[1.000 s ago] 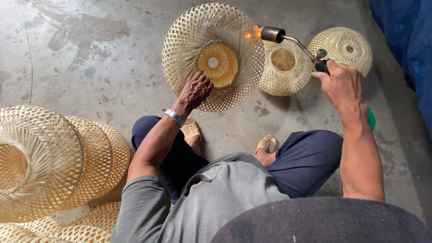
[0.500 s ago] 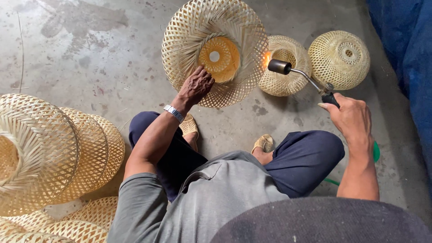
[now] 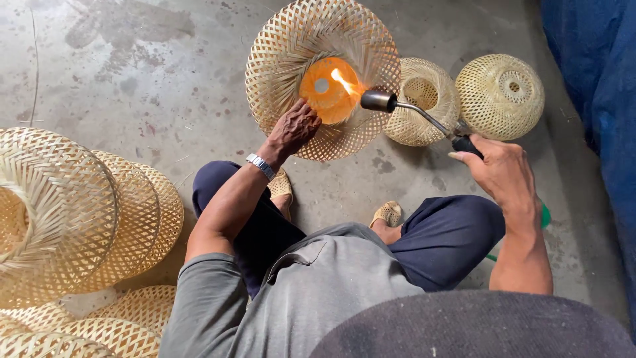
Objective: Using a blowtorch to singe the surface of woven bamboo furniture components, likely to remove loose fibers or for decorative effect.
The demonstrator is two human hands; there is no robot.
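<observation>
A stack of woven bamboo shades (image 3: 79, 219) lies on the concrete floor (image 3: 132, 73) at the person's left, well apart from the work, with more of them at the lower left edge. Two small round woven shades (image 3: 500, 96) sit side by side on the floor beyond the right knee, the nearer one partly hidden behind the torch's neck. A blue sheet (image 3: 596, 99) runs along the far right. Directly ahead, a wide woven shade (image 3: 285, 59) stands tilted on its edge on the floor, its open inside facing the person and its centre glowing orange. The left hand (image 3: 291, 129) rests on the lower inner rim of this shade, fingers bent over the weave, steadying it. The right hand (image 3: 503, 176) is closed around the handle of a gas torch (image 3: 414, 113), whose nozzle points at the glowing centre with a small flame touching it.
</observation>
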